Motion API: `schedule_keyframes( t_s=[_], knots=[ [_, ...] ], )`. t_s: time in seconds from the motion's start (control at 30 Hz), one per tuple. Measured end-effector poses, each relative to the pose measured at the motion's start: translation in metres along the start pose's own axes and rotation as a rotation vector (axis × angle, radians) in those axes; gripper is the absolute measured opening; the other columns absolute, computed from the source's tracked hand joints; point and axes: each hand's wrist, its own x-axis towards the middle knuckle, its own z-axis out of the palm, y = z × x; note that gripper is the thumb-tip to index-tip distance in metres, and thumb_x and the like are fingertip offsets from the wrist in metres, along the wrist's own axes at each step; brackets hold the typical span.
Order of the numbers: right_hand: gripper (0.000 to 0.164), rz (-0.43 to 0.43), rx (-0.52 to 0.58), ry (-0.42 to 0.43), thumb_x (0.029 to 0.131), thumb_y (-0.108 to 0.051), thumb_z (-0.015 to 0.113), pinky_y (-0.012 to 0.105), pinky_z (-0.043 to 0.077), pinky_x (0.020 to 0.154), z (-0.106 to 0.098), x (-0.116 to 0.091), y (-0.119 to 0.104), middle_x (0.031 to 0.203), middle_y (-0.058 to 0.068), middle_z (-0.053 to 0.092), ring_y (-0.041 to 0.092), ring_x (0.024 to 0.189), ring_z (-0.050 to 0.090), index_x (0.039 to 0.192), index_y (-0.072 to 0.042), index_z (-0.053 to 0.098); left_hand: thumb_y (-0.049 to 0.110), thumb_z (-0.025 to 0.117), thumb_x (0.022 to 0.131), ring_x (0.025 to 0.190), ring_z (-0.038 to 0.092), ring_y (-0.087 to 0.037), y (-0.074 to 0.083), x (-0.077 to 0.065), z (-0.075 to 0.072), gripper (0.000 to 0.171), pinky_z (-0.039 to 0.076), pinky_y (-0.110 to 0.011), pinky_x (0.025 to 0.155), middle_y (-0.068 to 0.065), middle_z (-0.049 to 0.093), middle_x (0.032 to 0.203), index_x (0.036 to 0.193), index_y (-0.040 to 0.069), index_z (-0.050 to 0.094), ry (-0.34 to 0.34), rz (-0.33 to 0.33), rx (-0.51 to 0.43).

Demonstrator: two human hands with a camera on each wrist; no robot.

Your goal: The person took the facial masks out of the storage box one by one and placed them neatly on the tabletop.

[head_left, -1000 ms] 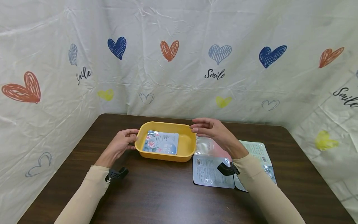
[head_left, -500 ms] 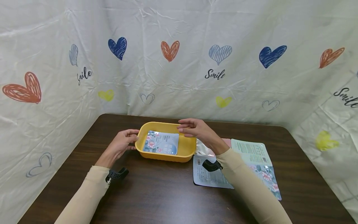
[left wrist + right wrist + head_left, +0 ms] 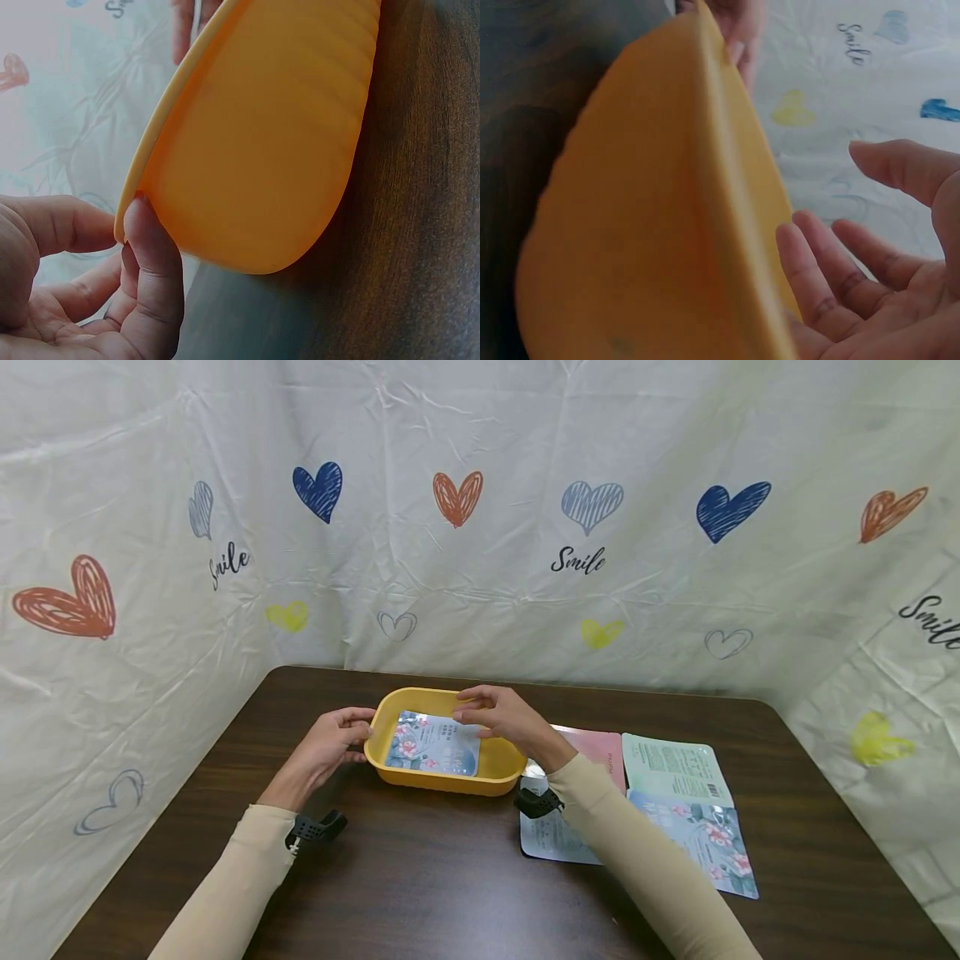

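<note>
A yellow plastic basket (image 3: 450, 783) stands on the brown table. Inside it lies a flat blue floral sheet mask packet (image 3: 429, 747). At the basket's left end my left hand (image 3: 330, 745) pinches the rim between thumb and fingers, as the left wrist view shows up close on the yellow rim (image 3: 154, 131). My right hand (image 3: 504, 720) hovers over the right half of the basket with nothing in its grasp. Its fingers (image 3: 810, 270) are loosely bent beside the far wall in the right wrist view, and the thumb is spread away.
Right of the basket lie several more packets: a pink one (image 3: 600, 752), a green one (image 3: 675, 768), a blue floral one (image 3: 708, 843) and a pale blue one (image 3: 558, 842) partly under my right forearm. A white sheet (image 3: 480, 568) with printed hearts hangs behind the table.
My right hand has moved left, from the basket's right end to above its inside. More of the packets on the right now shows. My left hand keeps its hold on the rim.
</note>
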Motion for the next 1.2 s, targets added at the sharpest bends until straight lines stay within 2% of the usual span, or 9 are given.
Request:
schedule_keyframes(
  t_s=[0.27, 0.57, 0.77, 0.87, 0.97, 1.2],
  knots=[
    [0.046, 0.073, -0.052, 0.058, 0.094, -0.025, 0.073, 0.057, 0.046, 0.105, 0.017, 0.009, 0.008, 0.126, 0.009, 0.067, 0.026, 0.118, 0.057, 0.134, -0.005, 0.063, 0.010, 0.058, 0.100, 0.097, 0.062, -0.029, 0.001, -0.001, 0.002, 0.047, 0.060, -0.029, 0.074, -0.021, 0.058, 0.130, 0.146, 0.004, 0.050, 0.010, -0.001, 0.008],
    [0.042, 0.116, -0.013, 0.060, 0.097, -0.020, 0.069, 0.056, 0.045, 0.108, 0.021, 0.006, 0.005, 0.132, 0.011, 0.062, 0.032, 0.124, 0.053, 0.134, -0.003, 0.063, 0.011, 0.058, 0.100, 0.098, 0.062, -0.029, 0.001, 0.000, 0.002, 0.047, 0.060, -0.029, 0.075, -0.021, 0.058, 0.131, 0.146, 0.004, 0.050, 0.009, -0.002, 0.012],
    [0.038, 0.107, 0.015, 0.043, 0.098, -0.018, 0.068, 0.049, 0.053, 0.101, 0.025, 0.008, 0.008, 0.129, 0.012, 0.062, 0.034, 0.122, 0.054, 0.131, 0.000, 0.063, 0.011, 0.058, 0.101, 0.100, 0.062, -0.030, 0.002, -0.001, 0.002, 0.046, 0.060, -0.028, 0.075, -0.021, 0.057, 0.133, 0.146, 0.005, 0.050, 0.012, -0.008, 0.010],
    [0.037, 0.094, 0.014, 0.046, 0.098, -0.017, 0.067, 0.050, 0.052, 0.102, 0.027, 0.008, 0.010, 0.129, 0.012, 0.062, 0.034, 0.121, 0.054, 0.130, 0.001, 0.064, 0.011, 0.058, 0.101, 0.100, 0.062, -0.030, 0.001, -0.001, 0.002, 0.046, 0.060, -0.028, 0.076, -0.021, 0.057, 0.133, 0.146, 0.005, 0.050, 0.014, -0.010, 0.012],
    [0.035, 0.086, -0.023, 0.079, 0.098, -0.016, 0.067, 0.051, 0.049, 0.104, 0.027, 0.007, 0.011, 0.129, 0.012, 0.062, 0.031, 0.118, 0.055, 0.128, 0.001, 0.065, 0.011, 0.058, 0.101, 0.100, 0.062, -0.030, 0.002, -0.001, 0.001, 0.046, 0.060, -0.028, 0.076, -0.021, 0.057, 0.133, 0.146, 0.005, 0.050, 0.018, -0.013, 0.015],
    [0.028, 0.092, -0.094, 0.152, 0.097, -0.016, 0.067, 0.040, 0.048, 0.096, 0.022, 0.005, 0.013, 0.122, 0.009, 0.065, 0.025, 0.107, 0.054, 0.122, -0.004, 0.070, 0.010, 0.058, 0.100, 0.098, 0.061, -0.028, 0.003, -0.002, 0.001, 0.048, 0.060, -0.028, 0.075, -0.022, 0.057, 0.133, 0.147, 0.004, 0.049, 0.015, -0.010, 0.017]
  ],
)
